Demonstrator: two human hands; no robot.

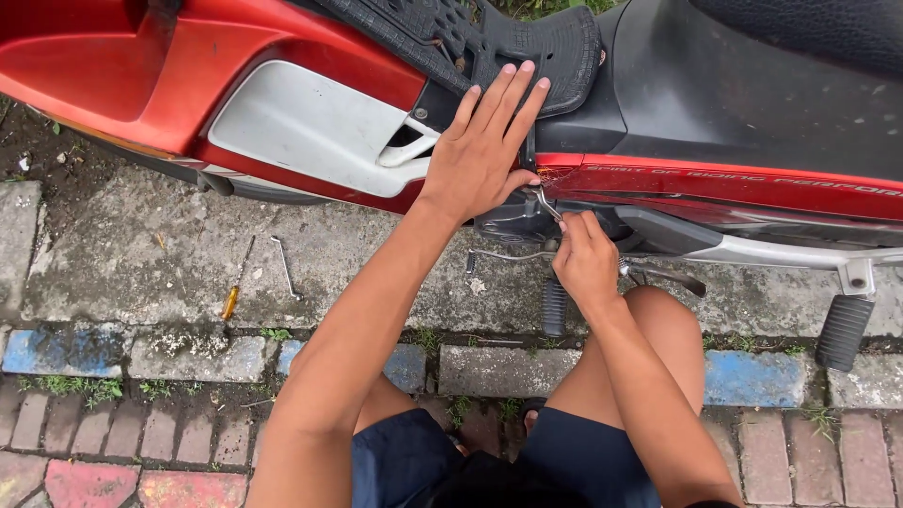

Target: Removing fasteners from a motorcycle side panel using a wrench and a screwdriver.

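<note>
Right hand (585,261) gripping wrench (545,201), seemingly angled up-left

Single head view, looking steeply down, close over motorbike (658,113) flank, paved ground (141,263) below.

Labels, one item: a long narrow strip of pale lettering (724,177) running along the red side panel (752,193) of the motorcycle, right of my hands; I see no packages, signs or screens.

Small metal wrench (546,201), silver, angled upward, head under the scooter's red side panel (715,183). Panel glossy, lying horizontal below the black seat.
</note>
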